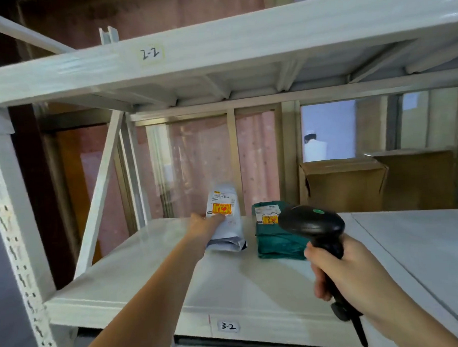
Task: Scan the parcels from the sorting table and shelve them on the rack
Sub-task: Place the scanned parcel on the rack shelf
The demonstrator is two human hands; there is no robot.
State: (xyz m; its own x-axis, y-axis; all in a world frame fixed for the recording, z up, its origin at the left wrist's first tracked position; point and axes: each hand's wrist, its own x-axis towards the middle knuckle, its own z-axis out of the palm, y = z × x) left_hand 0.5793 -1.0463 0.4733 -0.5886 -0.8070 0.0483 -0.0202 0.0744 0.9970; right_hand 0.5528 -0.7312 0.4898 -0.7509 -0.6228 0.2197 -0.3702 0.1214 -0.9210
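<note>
While the left hand (204, 224) reaches far into the rack (150, 69), its fingers lie on the lower part of a white parcel (226, 220). Grip on parcel: fingers (217, 219) extend forward over the printed label; whether the thumb curls under the bag cannot be told, as it is hidden. The white parcel lies on the shelf board (148, 268), long axis pointing away from the viewer, far end slightly raised or blurred. An orange-and-yellow sticker (221, 209) sits on its label just beyond the fingertips.

Right of those fingers, close by but apart from the white parcel, a green parcel (275, 239) lies flat on the same board. It carries a white label with a small orange sticker. Its right part is hidden behind the scanner head.

Right hand (350, 273): fingers wrapped tightly round the handle of a black barcode scanner (312, 223). Scanner head stands above the fingers, tipped forward toward the parcels, green button on top. Cable leaves the handle base below the hand, running to the bottom edge of view.

Shelf edge below both forearms bears a handwritten tag "3-2" (229, 326); the beam above bears "2-2" (150, 54).

Beyond the right-hand fingers, behind the rack, stand two brown cardboard boxes (344, 186). A figure in white (314, 148) shows past them, blurred.
</note>
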